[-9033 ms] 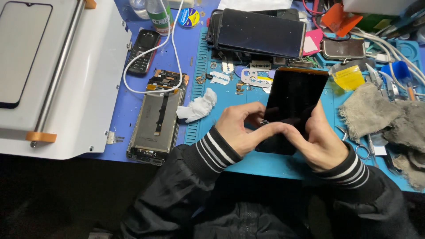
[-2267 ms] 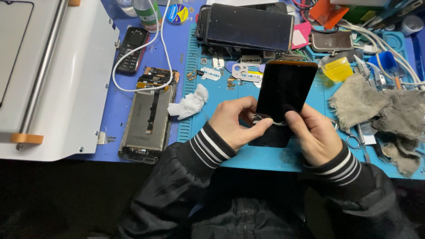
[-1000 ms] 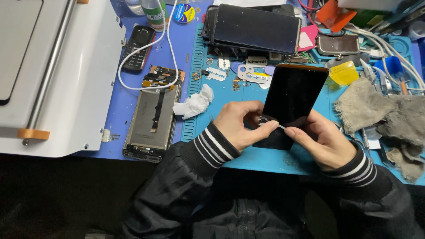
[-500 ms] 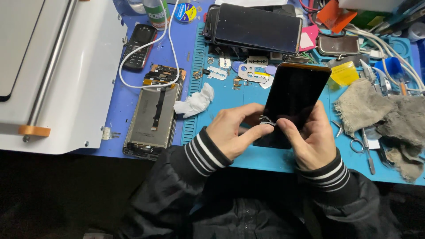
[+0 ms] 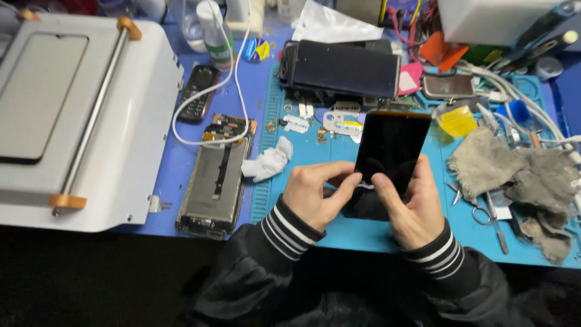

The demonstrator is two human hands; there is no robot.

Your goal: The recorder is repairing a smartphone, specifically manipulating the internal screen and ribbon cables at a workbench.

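A black phone screen panel point(image 5: 393, 145) with an orange-brown edge stands tilted over the blue work mat point(image 5: 357, 233). My right hand point(image 5: 414, 206) holds its lower end, thumb pressed on the glass. My left hand point(image 5: 318, 194) pinches at the panel's lower left corner with thumb and forefinger. What sits between those fingertips is too small to make out. Both sleeves are black with striped cuffs.
An opened phone body point(image 5: 215, 181) lies left of the mat beside a crumpled white tissue point(image 5: 269, 162). A white machine point(image 5: 72, 115) fills the left. Stacked dark screens point(image 5: 345, 66), grey rags point(image 5: 514, 175), cables, small scissors point(image 5: 481, 212) and metal parts crowd the back and right.
The panel has tipped slightly and my right thumb has slid up onto the glass. My left fingers stay pinched at the lower corner.
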